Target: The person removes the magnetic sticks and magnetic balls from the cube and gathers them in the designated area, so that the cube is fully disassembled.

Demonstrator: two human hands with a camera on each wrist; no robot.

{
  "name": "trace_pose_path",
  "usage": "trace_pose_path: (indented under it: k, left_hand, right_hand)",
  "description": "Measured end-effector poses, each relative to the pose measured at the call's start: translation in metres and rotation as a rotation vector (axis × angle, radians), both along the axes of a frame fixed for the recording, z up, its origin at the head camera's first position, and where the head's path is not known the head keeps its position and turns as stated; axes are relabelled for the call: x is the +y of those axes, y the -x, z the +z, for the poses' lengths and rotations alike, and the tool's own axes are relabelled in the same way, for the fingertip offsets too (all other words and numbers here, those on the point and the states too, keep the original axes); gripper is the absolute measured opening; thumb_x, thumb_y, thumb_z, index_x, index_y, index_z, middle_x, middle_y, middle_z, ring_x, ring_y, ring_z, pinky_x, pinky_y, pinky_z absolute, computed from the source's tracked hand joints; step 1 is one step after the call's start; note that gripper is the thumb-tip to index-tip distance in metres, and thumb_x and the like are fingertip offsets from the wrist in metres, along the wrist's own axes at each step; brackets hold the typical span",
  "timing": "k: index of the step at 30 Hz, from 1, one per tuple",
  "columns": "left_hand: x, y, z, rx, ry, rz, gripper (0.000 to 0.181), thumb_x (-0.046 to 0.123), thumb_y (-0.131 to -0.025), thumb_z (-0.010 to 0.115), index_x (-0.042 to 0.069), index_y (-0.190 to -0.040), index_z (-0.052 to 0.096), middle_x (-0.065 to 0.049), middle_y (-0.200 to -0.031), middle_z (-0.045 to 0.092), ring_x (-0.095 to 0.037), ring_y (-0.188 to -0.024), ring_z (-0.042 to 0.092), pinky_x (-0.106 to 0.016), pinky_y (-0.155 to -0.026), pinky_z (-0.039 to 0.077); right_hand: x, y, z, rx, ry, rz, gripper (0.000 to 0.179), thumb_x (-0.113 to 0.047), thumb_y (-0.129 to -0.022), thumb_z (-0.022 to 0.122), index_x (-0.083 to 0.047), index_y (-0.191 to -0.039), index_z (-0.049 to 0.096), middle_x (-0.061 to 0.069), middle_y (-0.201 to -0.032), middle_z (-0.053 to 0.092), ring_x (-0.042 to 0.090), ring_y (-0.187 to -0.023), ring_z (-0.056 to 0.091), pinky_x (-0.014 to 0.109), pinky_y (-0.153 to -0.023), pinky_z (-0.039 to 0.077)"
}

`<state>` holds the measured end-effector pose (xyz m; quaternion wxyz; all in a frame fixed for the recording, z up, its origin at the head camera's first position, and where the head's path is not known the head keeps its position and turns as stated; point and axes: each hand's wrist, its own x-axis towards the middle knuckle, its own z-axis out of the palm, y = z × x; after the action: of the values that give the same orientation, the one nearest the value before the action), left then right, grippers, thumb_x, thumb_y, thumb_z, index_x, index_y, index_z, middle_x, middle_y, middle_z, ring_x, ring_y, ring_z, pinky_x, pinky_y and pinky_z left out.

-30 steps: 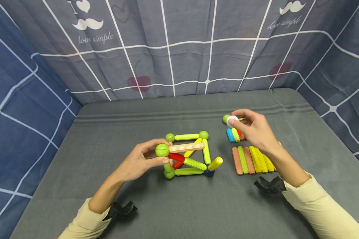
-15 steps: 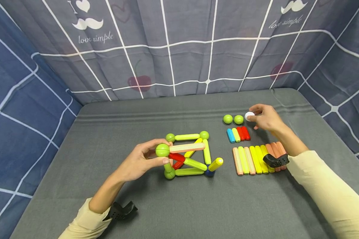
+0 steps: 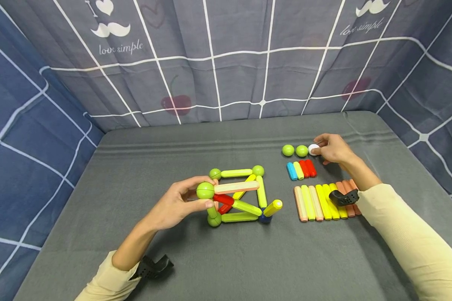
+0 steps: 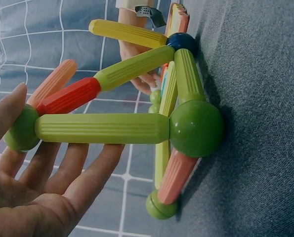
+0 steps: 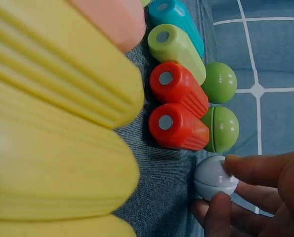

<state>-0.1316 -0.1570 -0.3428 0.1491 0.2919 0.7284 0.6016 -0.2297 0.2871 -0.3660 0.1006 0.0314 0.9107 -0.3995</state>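
Observation:
My left hand [image 3: 184, 202] grips a green ball [image 3: 205, 190] at the raised corner of a frame built from magnetic sticks and balls. From that ball run a pink stick [image 3: 235, 187], a red stick [image 3: 224, 199] and an upright green stick [image 4: 102, 128]. The red stick joins a green one leading down to a dark blue ball [image 3: 264, 216], where a yellow stick [image 3: 273, 207] points up. Green balls form the frame's other base corners. At the back right my right hand [image 3: 335, 149] pinches a white ball [image 5: 215, 177] between thumb and fingers, close beside two green balls [image 3: 302, 151].
Short blue, green and red sticks [image 3: 305, 168] lie in a row in front of the loose balls. Nearer, a row of long pink, green and yellow sticks [image 3: 324, 202] lies partly under my right wrist's camera mount [image 3: 344, 198]. A checked curtain [image 3: 233, 79] surrounds the grey tabletop [image 3: 241, 263].
My right hand has carried the white ball rightward, from in front of the green balls to the right end of their row. My left hand keeps its grip on the frame's corner.

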Motion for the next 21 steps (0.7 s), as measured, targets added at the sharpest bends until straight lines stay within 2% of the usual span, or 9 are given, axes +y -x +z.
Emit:
trace_pose_path:
  k: [5, 8, 12, 15, 19, 21]
  left_hand:
    - [0.000, 0.000, 0.000, -0.003, 0.002, 0.003, 0.038, 0.005, -0.090, 0.072, 0.008, -0.126, 0.062, -0.011, -0.116, 0.065, -0.030, -0.097, 0.066, -0.037, -0.080, 0.056]
    - [0.000, 0.000, 0.000, -0.004, -0.001, 0.003, 0.039, 0.004, -0.090, 0.072, 0.007, -0.127, 0.061, -0.011, -0.116, 0.064, -0.031, -0.097, 0.066, -0.038, -0.081, 0.056]
    - [0.000, 0.000, 0.001, -0.002, -0.001, 0.001, 0.039, 0.004, -0.089, 0.072, 0.006, -0.127, 0.061, -0.011, -0.117, 0.064, -0.031, -0.098, 0.066, -0.038, -0.081, 0.056]
    - [0.000, -0.001, 0.001, 0.004, 0.003, -0.003, 0.040, 0.005, -0.089, 0.072, 0.004, -0.127, 0.061, -0.010, -0.118, 0.064, -0.030, -0.098, 0.066, -0.039, -0.082, 0.055]
    - [0.000, -0.001, 0.001, 0.012, 0.005, 0.000, 0.040, 0.005, -0.089, 0.073, 0.003, -0.128, 0.061, -0.010, -0.118, 0.065, -0.030, -0.099, 0.066, -0.038, -0.082, 0.055]
    - [0.000, -0.001, 0.001, 0.011, 0.005, 0.003, 0.040, 0.005, -0.089, 0.073, 0.003, -0.128, 0.061, -0.010, -0.118, 0.065, -0.030, -0.099, 0.066, -0.038, -0.082, 0.055]
  right_hand:
    - [0.000, -0.005, 0.002, 0.017, -0.009, 0.001, 0.048, -0.016, -0.100, 0.057, 0.009, -0.139, 0.044, 0.035, -0.138, 0.040, 0.040, -0.099, 0.055, 0.031, -0.061, 0.055]
    - [0.000, -0.010, 0.004, 0.060, -0.019, -0.015, 0.048, -0.020, -0.101, 0.056, 0.008, -0.138, 0.046, 0.033, -0.138, 0.041, 0.037, -0.089, 0.059, 0.032, -0.061, 0.054]
    - [-0.004, -0.022, 0.009, 0.167, -0.041, -0.032, 0.045, -0.021, -0.101, 0.055, 0.007, -0.137, 0.048, 0.033, -0.124, 0.055, 0.034, -0.070, 0.062, 0.035, -0.058, 0.052]
    - [-0.011, -0.037, 0.015, 0.220, -0.025, -0.036, 0.044, -0.020, -0.102, 0.055, 0.005, -0.137, 0.049, 0.032, -0.118, 0.059, 0.037, -0.076, 0.064, 0.037, -0.058, 0.053]
    - [-0.027, -0.061, 0.021, 0.234, 0.034, -0.002, 0.046, -0.024, -0.102, 0.055, 0.003, -0.139, 0.048, 0.030, -0.130, 0.051, 0.040, -0.099, 0.061, 0.036, -0.060, 0.056]
    - [-0.038, -0.074, 0.022, 0.252, 0.050, 0.037, 0.045, -0.024, -0.101, 0.057, 0.001, -0.138, 0.050, 0.027, -0.131, 0.051, 0.038, -0.103, 0.060, 0.034, -0.062, 0.055]
